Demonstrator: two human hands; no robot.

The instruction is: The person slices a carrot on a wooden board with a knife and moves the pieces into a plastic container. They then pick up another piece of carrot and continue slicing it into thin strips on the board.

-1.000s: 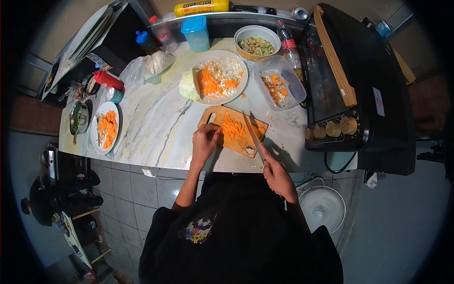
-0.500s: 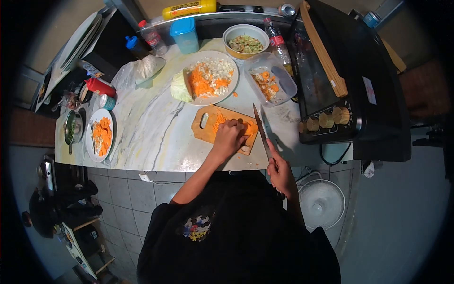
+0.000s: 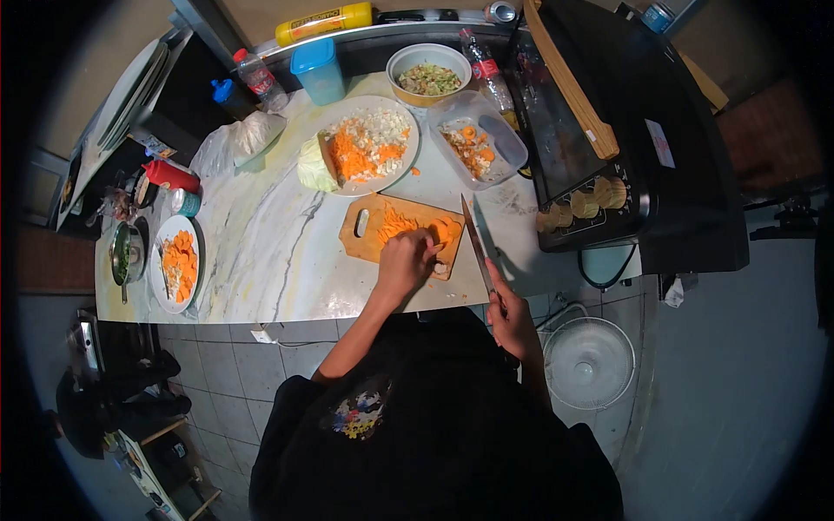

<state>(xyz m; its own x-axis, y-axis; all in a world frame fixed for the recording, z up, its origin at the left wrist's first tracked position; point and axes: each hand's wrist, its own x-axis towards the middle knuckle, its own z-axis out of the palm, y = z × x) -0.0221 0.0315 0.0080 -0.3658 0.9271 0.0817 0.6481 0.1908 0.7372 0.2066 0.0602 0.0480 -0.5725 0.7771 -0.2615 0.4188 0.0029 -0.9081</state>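
Unlike 1 second ago, the left hand (image 3: 404,267) is over carrot slices (image 3: 447,229) on the cutting board's (image 3: 367,247) right part, fingers curled down, any grip hidden. The right hand (image 3: 512,323), closed round the knife (image 3: 477,243), has it just beside the board, no longer over it. The pot (image 3: 137,252) contains greens (image 3: 125,258); the small plate (image 3: 156,280), carrot pieces (image 3: 180,265); the large plate (image 3: 412,143), shredded carrot (image 3: 354,154); the bowl (image 3: 426,99), chopped mix (image 3: 429,79); the clear tub (image 3: 509,144), carrot bits (image 3: 470,149).
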